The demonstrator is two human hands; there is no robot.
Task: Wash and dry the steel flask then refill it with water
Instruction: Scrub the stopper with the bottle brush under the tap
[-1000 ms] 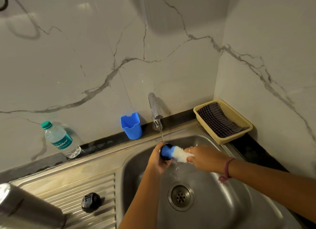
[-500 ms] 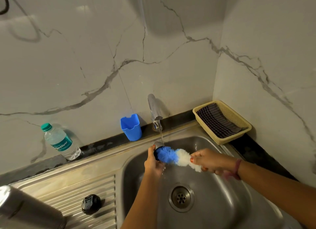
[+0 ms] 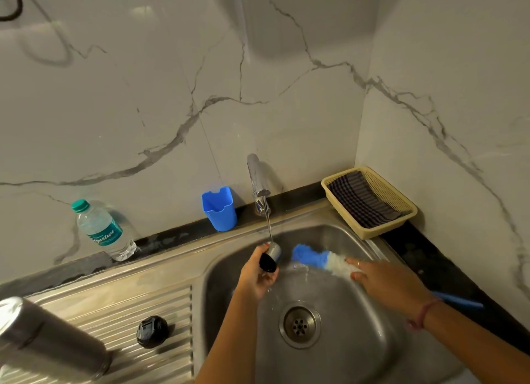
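The steel flask [image 3: 43, 340] lies on its side on the ribbed drainboard at the lower left, and its black cap [image 3: 152, 332] sits beside it. Over the sink [image 3: 358, 360], my left hand [image 3: 255, 277] grips a small steel cup with a black part [image 3: 271, 257] under the thin water stream of the tap [image 3: 256, 180]. My right hand [image 3: 387, 283] rests with straight fingers on a blue and white bottle brush [image 3: 312, 257]. The brush lies against the sink's right wall, its blue handle sticking out behind my wrist.
A blue plastic holder [image 3: 219, 208] stands left of the tap. A plastic water bottle [image 3: 103, 231] stands on the dark ledge further left. A beige basket [image 3: 370, 232] holding a striped cloth [image 3: 361, 203] sits in the right corner. The drain [image 3: 299, 325] is below my hands.
My right hand drew the brush out of the steel cup and moved it right, down against the sink wall. My left hand kept the cup under the running water.
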